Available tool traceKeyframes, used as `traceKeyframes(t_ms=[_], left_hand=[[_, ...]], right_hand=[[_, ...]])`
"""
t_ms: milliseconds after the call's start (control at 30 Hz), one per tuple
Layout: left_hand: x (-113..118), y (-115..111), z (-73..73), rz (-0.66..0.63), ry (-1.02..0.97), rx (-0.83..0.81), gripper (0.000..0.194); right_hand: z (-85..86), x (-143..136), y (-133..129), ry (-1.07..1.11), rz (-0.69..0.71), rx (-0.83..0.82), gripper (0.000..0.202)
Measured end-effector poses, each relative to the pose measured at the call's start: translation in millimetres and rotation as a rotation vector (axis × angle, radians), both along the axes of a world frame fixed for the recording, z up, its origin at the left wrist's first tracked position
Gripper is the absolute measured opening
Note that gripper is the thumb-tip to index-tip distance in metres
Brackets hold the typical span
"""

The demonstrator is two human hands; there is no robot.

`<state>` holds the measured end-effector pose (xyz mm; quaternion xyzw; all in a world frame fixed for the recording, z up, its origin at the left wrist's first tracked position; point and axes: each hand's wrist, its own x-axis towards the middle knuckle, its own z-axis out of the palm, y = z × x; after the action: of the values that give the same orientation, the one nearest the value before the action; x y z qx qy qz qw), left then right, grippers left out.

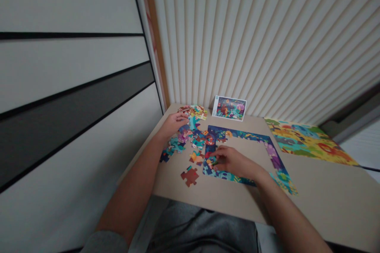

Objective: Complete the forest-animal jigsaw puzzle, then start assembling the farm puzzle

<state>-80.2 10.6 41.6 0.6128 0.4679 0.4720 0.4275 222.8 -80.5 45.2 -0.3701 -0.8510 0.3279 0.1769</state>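
Note:
A jigsaw frame (246,134) lies on the table, its border joined around bare tabletop, with more pieces joined along its left side. My right hand (230,162) is over that left side, fingers bent and pressed down near a red and yellow piece; what they hold, if anything, is hidden. Over the upper left of a heap of loose pieces (185,134), my left hand (175,123) rests with fingers slightly curled, and whether they hold a piece is too small to tell. A brown piece (190,176) and an orange piece (196,157) lie left of the frame.
A picture card (230,108) leans against the pleated blind (208,39) at the back. More pieces (200,111) lie at the table's back left. A yellow animal puzzle (308,140) lies on the right of the table (326,197). White panels (74,59) stand left.

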Motion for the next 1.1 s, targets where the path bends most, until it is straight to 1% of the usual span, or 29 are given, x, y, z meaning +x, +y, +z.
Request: traceKeyframes(t_ms=[67,167,267,367,467,567,633,700,867,967,1033,1100], left_hand=[[-0.3,0.5,-0.1,0.002,0.003,-0.001,0.039],[-1.1,1.0,-0.8,0.017,0.012,0.006,0.037],[-1.5,1.0,-1.0,0.027,-0.003,0.014,0.035],[-1.4,0.7,-1.0,0.029,-0.015,0.021,0.035],[-1.2,0.7,-1.3,0.021,-0.024,0.015,0.036],[-1.4,1.6,-1.9,0.022,-0.019,0.016,0.035],[-1.6,2.3,-2.6,0.022,-0.023,0.016,0.035],[-1.8,2.9,-3.3,0.019,-0.034,0.015,0.035],[-2.6,4.1,-5.4,0.007,-0.041,-0.010,0.036],[-2.8,5.0,-6.5,0.002,-0.032,-0.006,0.038],[-2.7,5.7,-7.3,0.008,-0.024,0.003,0.039],[-2.7,6.0,-8.1,0.009,-0.013,0.013,0.040]], right_hand=[[0.4,-1.7,-0.5,-0.051,0.017,-0.008,0.037],[1.4,-2.3,-0.9,-0.099,0.015,-0.023,0.035],[1.7,-2.1,-1.3,-0.101,0.001,-0.028,0.030],[-0.3,-1.6,-1.3,-0.077,-0.021,-0.043,0.030],[-3.5,-1.3,-1.5,-0.024,-0.034,-0.135,0.029],[-4.7,-1.3,-2.2,0.067,-0.010,-0.244,0.024],[-4.1,-0.5,-1.2,0.136,-0.009,-0.284,0.022],[-3.7,2.8,3.1,0.189,-0.058,-0.296,0.022],[-8.7,25.7,28.9,0.307,-0.323,-0.273,0.030],[-12.3,42.9,43.1,0.319,-0.447,-0.264,0.035],[-13.2,51.6,47.8,0.292,-0.502,-0.266,0.036],[-13.6,56.5,49.0,0.264,-0.517,-0.279,0.037]])
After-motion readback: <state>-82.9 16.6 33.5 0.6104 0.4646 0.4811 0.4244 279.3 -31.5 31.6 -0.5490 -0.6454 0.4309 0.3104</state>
